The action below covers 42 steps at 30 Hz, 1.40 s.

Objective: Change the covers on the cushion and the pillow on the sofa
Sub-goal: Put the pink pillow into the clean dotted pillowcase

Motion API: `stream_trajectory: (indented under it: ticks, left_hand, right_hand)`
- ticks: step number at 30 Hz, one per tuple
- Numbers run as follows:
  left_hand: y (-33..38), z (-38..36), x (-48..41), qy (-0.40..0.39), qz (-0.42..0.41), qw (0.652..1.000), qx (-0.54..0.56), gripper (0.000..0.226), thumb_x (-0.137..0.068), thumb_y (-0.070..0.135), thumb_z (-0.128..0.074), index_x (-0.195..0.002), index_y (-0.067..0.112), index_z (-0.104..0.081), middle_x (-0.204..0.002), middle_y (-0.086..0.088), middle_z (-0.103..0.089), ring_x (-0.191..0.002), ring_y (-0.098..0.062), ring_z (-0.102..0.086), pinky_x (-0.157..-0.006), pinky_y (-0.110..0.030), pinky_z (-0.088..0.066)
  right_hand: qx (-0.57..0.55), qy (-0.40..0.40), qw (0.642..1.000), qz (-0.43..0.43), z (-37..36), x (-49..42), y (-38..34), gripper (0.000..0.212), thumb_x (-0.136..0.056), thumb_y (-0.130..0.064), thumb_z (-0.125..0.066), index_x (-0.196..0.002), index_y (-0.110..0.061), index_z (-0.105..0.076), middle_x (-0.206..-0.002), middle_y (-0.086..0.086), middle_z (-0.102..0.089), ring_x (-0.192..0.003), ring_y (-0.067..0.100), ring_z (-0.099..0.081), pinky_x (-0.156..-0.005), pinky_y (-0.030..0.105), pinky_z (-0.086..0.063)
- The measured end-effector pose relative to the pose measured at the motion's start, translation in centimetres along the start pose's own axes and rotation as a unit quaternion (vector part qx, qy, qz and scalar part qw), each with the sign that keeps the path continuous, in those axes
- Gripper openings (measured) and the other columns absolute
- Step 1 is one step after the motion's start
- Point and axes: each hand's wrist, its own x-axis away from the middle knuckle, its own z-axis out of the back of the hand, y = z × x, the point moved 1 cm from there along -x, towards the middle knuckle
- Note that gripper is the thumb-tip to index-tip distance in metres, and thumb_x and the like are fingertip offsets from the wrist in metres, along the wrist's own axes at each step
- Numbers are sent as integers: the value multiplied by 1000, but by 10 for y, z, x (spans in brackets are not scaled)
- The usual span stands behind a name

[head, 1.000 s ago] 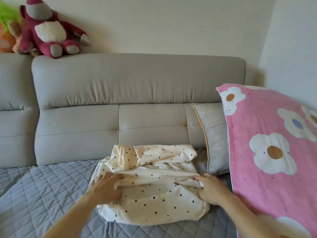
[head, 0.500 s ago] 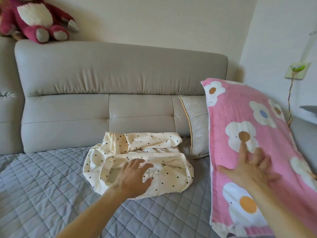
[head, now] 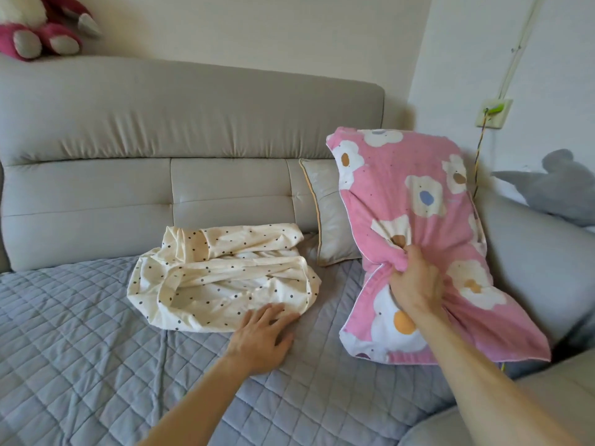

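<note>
A cream cover with dark dots (head: 222,268) lies crumpled on the sofa seat. My left hand (head: 262,336) rests flat on the seat, its straight fingers touching the cover's front edge. To the right stands a pink pillow with white flowers (head: 415,220), tilted against the sofa's armrest. My right hand (head: 413,281) grips a bunch of the pink cover at the pillow's middle. Between the two, a grey cushion with a yellow piped edge (head: 331,220) leans upright against the backrest.
A grey quilted throw (head: 80,349) covers the seat of the grey sofa (head: 180,130). A pink plush toy (head: 35,30) sits on the backrest at top left. A grey plush (head: 553,188) lies on the armrest. A wall socket with a cable (head: 492,112) is behind the pillow.
My right hand went from the dotted cover to the pink pillow and now grips its fabric. My left hand slid off the dotted cover to its front edge. The view turned right.
</note>
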Motion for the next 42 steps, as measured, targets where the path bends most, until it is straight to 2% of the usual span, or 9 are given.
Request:
stream_trajectory:
  ticks: [8,14,18,20,24,27,30,35,42]
  left_hand:
    - [105,133,-48,35,87,787,609,141,-51,78,-78,-153,40,11,-138,6,-39,-126,-23,-48,-105,-53,-42]
    - [96,109,-21,158,94,835,518,118,-66,30,-90,-155,27,-14,-147,-3,-43,-125,-22,-50,-99,-36,-47]
    - [70,146,10,231,32,839,492,82,-71,25,-88,-141,28,-45,-123,8,-64,-109,-12,-63,-95,-38,-53]
    - [61,173,38,248,0,840,482,72,-71,21,-88,-134,31,-54,-118,13,-67,-105,-3,-64,-91,-28,-54]
    - [36,212,106,253,-22,825,505,66,-70,4,-85,-127,31,-64,-114,13,-71,-106,-3,-66,-85,-15,-52]
    - [16,223,157,262,-8,791,553,63,-69,0,-82,-122,31,-67,-117,8,-71,-108,-10,-67,-88,-25,-55]
    - [-2,224,192,268,12,760,591,58,-69,-1,-78,-118,29,-69,-115,3,-72,-107,-16,-68,-82,-25,-56]
    - [-7,216,204,265,25,753,601,57,-66,1,-82,-111,35,-73,-116,-1,-72,-109,-20,-68,-83,-28,-56]
    - [1,233,186,265,-37,745,611,55,-71,-1,-74,-116,30,-72,-117,-5,-71,-113,-26,-65,-91,-38,-55]
  right_hand:
    - [-204,143,954,167,34,147,-38,36,-62,4,-56,-92,-13,-64,-76,-1,-70,-72,17,-57,-61,17,-35]
    - [-100,-95,965,223,38,219,-45,24,-74,-35,-55,-95,-30,-44,-86,-10,-61,-76,20,-63,-61,34,-46]
    - [-62,-417,879,222,74,193,-77,55,-74,-75,-61,-103,-29,-51,-90,-14,-61,-82,13,-60,-75,33,-46]
    - [-193,-400,877,185,100,157,-90,58,-76,-77,-57,-85,-20,-59,-66,-11,-59,-62,10,-54,-64,30,-42]
    - [-320,-193,927,25,104,65,-103,61,-73,-87,-50,-94,-30,-59,-97,-12,-62,-87,1,-55,-79,30,-37]
    - [-324,-312,882,-138,50,47,-111,119,-55,-100,-46,-147,-26,-38,-150,4,-41,-134,23,-42,-106,49,-30]
    - [-324,-468,804,-175,-4,78,-131,124,-41,-103,-49,-145,-38,-43,-142,9,-52,-127,31,-50,-103,60,-29]
    - [-397,-501,761,-114,-37,119,-178,69,-65,-80,-69,-118,-36,-68,-107,-7,-75,-105,17,-67,-102,42,-45]
    - [-449,-469,741,-169,-41,98,-160,70,-66,-72,-75,-121,-30,-67,-116,-3,-72,-110,22,-66,-97,45,-50]
